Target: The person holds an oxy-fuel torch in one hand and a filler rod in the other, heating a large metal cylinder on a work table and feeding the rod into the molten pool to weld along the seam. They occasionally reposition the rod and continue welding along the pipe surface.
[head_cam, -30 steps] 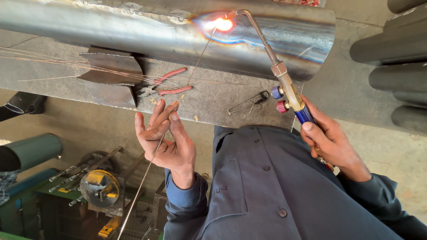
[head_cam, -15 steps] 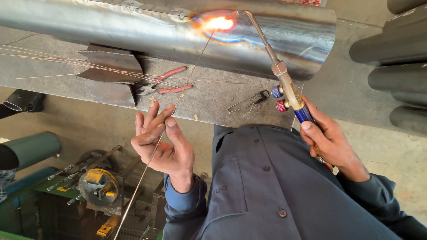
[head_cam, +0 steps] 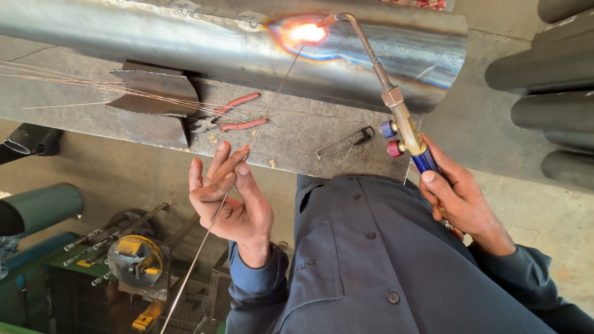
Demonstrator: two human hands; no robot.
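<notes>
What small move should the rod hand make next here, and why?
Probably slide the thin filler rod forward a little through the left hand. Its tip already sits in the glowing spot on the steel pipe, where the torch in the right hand plays its flame, so the rod end looks to be melting away.

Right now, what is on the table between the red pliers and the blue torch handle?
In the head view, a wire clip-like tool lies on the bare metal table between the pliers and the torch.

A grey-blue buttoned work shirt (head_cam: 396, 260) with long sleeves and bare hands.
</notes>
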